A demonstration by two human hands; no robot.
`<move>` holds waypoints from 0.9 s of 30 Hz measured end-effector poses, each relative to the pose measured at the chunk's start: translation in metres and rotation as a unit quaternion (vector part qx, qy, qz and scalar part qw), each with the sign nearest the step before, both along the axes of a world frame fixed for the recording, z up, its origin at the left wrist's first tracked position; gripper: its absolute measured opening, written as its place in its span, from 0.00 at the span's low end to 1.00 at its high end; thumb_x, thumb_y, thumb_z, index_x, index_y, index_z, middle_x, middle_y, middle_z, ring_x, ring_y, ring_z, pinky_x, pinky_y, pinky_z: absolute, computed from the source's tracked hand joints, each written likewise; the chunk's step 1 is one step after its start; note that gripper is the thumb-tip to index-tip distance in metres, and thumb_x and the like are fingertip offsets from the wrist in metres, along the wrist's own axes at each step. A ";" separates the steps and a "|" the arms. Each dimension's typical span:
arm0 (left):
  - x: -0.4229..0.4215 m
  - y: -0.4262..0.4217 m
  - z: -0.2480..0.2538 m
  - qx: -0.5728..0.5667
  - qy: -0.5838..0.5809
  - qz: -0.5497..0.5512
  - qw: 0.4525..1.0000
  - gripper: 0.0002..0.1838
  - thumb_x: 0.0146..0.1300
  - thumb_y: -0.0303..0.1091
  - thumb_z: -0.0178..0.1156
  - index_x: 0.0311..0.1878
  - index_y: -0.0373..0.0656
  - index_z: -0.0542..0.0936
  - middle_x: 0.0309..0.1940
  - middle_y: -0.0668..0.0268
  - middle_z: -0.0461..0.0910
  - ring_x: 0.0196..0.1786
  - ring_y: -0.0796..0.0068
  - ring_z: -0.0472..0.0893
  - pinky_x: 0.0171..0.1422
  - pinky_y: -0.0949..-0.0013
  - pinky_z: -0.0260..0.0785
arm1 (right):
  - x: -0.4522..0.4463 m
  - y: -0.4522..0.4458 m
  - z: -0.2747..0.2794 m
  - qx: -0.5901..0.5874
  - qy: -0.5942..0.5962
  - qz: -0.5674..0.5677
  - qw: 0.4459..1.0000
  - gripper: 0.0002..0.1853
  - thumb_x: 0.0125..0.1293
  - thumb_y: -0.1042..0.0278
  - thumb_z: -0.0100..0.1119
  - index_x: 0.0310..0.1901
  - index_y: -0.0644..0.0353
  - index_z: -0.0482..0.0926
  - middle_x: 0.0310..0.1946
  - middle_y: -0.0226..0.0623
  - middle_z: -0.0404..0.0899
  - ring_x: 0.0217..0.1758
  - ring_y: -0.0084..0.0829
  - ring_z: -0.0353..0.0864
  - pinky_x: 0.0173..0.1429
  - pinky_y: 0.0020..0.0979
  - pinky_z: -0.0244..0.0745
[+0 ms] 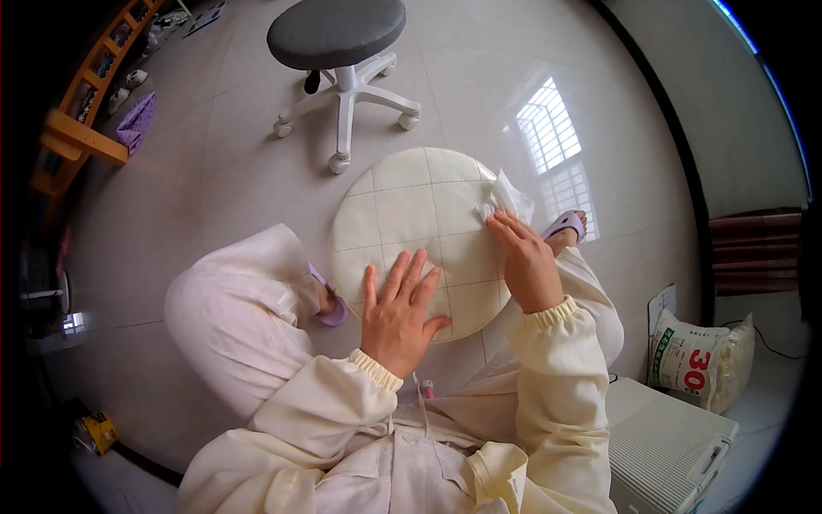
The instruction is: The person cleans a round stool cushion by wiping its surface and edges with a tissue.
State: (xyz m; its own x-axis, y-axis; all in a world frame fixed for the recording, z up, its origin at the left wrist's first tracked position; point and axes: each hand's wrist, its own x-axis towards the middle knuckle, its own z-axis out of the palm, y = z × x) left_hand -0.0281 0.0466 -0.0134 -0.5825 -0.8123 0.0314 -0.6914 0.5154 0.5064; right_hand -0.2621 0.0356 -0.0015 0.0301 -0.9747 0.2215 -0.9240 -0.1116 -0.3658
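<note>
A round cream stool seat (402, 201) with a stitched grid pattern lies between my knees. My left hand (398, 313) rests flat on its near part, fingers spread, holding nothing. At the seat's right edge, my right hand (527, 261) has its fingers together on a crumpled white wipe (507, 195), pressing it to the cover. Part of the wipe sticks up past the fingertips and hangs over the rim. What the thumb of this hand does is hidden.
A grey swivel stool (338, 34) on white casters stands ahead. A wooden rack (90, 141) with shoes is at far left. At lower right are a ribbed white box (664, 437) and a printed plastic sack (693, 360). My feet wear purple slippers (565, 224) on the tiled floor.
</note>
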 end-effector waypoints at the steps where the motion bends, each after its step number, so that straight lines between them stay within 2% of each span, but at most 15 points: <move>1: 0.000 0.000 0.000 0.001 0.002 0.000 1.000 0.39 0.58 0.50 0.70 0.71 0.49 0.69 0.79 0.62 0.59 0.80 0.59 0.57 0.81 0.38 0.41 | 0.000 0.004 0.008 -0.001 0.000 0.000 1.000 0.21 0.63 0.85 0.50 0.57 0.62 0.81 0.57 0.46 0.82 0.62 0.48 0.80 0.65 0.41 0.76; 3: 0.000 0.000 0.000 0.001 0.003 0.000 1.000 0.39 0.58 0.50 0.69 0.71 0.49 0.69 0.79 0.62 0.59 0.81 0.59 0.57 0.81 0.38 0.41 | -0.003 0.009 0.022 0.078 -0.125 -0.010 0.989 0.20 0.62 0.88 0.50 0.54 0.63 0.82 0.53 0.47 0.84 0.56 0.48 0.83 0.61 0.40 0.78; 4: 0.000 0.000 0.000 -0.003 -0.001 0.001 1.000 0.39 0.58 0.50 0.69 0.71 0.49 0.69 0.79 0.62 0.59 0.81 0.59 0.57 0.81 0.38 0.41 | -0.003 0.007 0.025 0.077 -0.124 -0.011 0.989 0.20 0.62 0.88 0.50 0.54 0.63 0.82 0.53 0.47 0.84 0.56 0.48 0.83 0.61 0.40 0.78; 6: -0.002 0.001 -0.001 -0.006 -0.004 -0.001 1.000 0.39 0.58 0.50 0.69 0.71 0.48 0.69 0.79 0.62 0.59 0.81 0.59 0.56 0.81 0.38 0.41 | -0.004 -0.001 0.027 -0.035 -0.186 -0.103 0.976 0.20 0.65 0.91 0.45 0.52 0.68 0.83 0.48 0.49 0.87 0.54 0.42 0.86 0.61 0.32 0.77; 7: -0.002 0.001 -0.001 -0.010 -0.006 -0.001 1.000 0.39 0.58 0.50 0.69 0.71 0.48 0.69 0.79 0.61 0.59 0.81 0.58 0.56 0.81 0.37 0.41 | -0.008 -0.007 0.019 -0.073 -0.191 -0.119 0.972 0.19 0.69 0.89 0.45 0.54 0.68 0.82 0.49 0.48 0.86 0.54 0.39 0.86 0.60 0.30 0.76; 8: -0.002 0.001 -0.001 -0.014 -0.010 -0.002 1.000 0.39 0.58 0.51 0.69 0.71 0.48 0.69 0.79 0.61 0.58 0.81 0.58 0.56 0.81 0.37 0.41 | -0.010 -0.015 0.012 -0.074 -0.192 -0.121 0.971 0.19 0.69 0.89 0.45 0.54 0.68 0.82 0.49 0.48 0.86 0.54 0.39 0.86 0.60 0.30 0.76; 10: -0.002 0.001 0.000 -0.015 -0.013 -0.003 1.000 0.40 0.58 0.51 0.69 0.72 0.48 0.68 0.79 0.61 0.58 0.81 0.58 0.56 0.81 0.37 0.40 | -0.009 -0.033 -0.003 -0.127 -0.220 -0.134 0.958 0.22 0.63 0.89 0.47 0.55 0.61 0.82 0.52 0.47 0.84 0.54 0.48 0.84 0.59 0.38 0.78; 12: -0.003 0.001 0.000 -0.015 -0.015 -0.006 1.000 0.40 0.58 0.51 0.69 0.72 0.48 0.68 0.79 0.61 0.58 0.81 0.58 0.56 0.81 0.37 0.40 | -0.001 -0.047 -0.016 -0.101 -0.214 -0.120 0.964 0.22 0.62 0.87 0.48 0.56 0.61 0.81 0.55 0.47 0.83 0.57 0.48 0.83 0.62 0.40 0.77; 14: -0.002 0.000 -0.001 -0.016 -0.023 -0.006 1.000 0.41 0.58 0.51 0.69 0.73 0.48 0.68 0.79 0.61 0.58 0.81 0.58 0.55 0.81 0.36 0.40 | 0.008 -0.057 -0.031 -0.084 -0.153 -0.083 0.981 0.24 0.61 0.88 0.51 0.57 0.63 0.81 0.59 0.48 0.82 0.65 0.46 0.79 0.67 0.38 0.73; 15: -0.003 0.000 -0.001 -0.014 -0.025 -0.006 1.000 0.41 0.58 0.51 0.69 0.73 0.48 0.68 0.79 0.61 0.58 0.81 0.58 0.55 0.81 0.36 0.40 | 0.013 -0.059 -0.032 -0.083 -0.154 -0.083 0.981 0.24 0.61 0.88 0.51 0.57 0.63 0.81 0.59 0.48 0.82 0.65 0.46 0.79 0.67 0.38 0.73; 17: -0.003 0.000 -0.001 -0.014 -0.022 -0.002 1.000 0.41 0.58 0.51 0.69 0.73 0.48 0.67 0.79 0.61 0.58 0.81 0.58 0.55 0.81 0.36 0.40 | 0.021 -0.061 -0.031 -0.091 -0.064 -0.094 0.989 0.26 0.56 0.90 0.51 0.57 0.63 0.82 0.60 0.49 0.80 0.67 0.48 0.76 0.68 0.41 0.73; 21: -0.004 -0.001 0.000 -0.014 -0.023 -0.003 1.000 0.41 0.58 0.52 0.68 0.73 0.48 0.67 0.79 0.60 0.58 0.81 0.58 0.55 0.81 0.36 0.40 | 0.019 -0.057 -0.024 -0.069 -0.044 -0.080 0.993 0.25 0.56 0.90 0.50 0.56 0.63 0.82 0.59 0.48 0.81 0.66 0.47 0.77 0.67 0.42 0.74; 23: -0.004 0.000 0.001 -0.006 -0.028 -0.003 1.000 0.41 0.59 0.52 0.68 0.73 0.48 0.67 0.79 0.60 0.58 0.81 0.58 0.55 0.81 0.36 0.40 | 0.014 -0.050 -0.022 -0.056 -0.051 -0.050 0.996 0.18 0.63 0.79 0.52 0.53 0.61 0.83 0.57 0.43 0.82 0.65 0.44 0.77 0.66 0.40 0.75; 27: -0.003 0.000 0.001 -0.005 -0.029 0.000 1.000 0.41 0.59 0.52 0.67 0.73 0.48 0.67 0.79 0.60 0.58 0.81 0.58 0.55 0.80 0.35 0.40 | 0.020 -0.032 -0.008 -0.030 -0.060 -0.032 0.997 0.18 0.62 0.81 0.51 0.52 0.61 0.83 0.56 0.42 0.83 0.62 0.44 0.80 0.64 0.41 0.76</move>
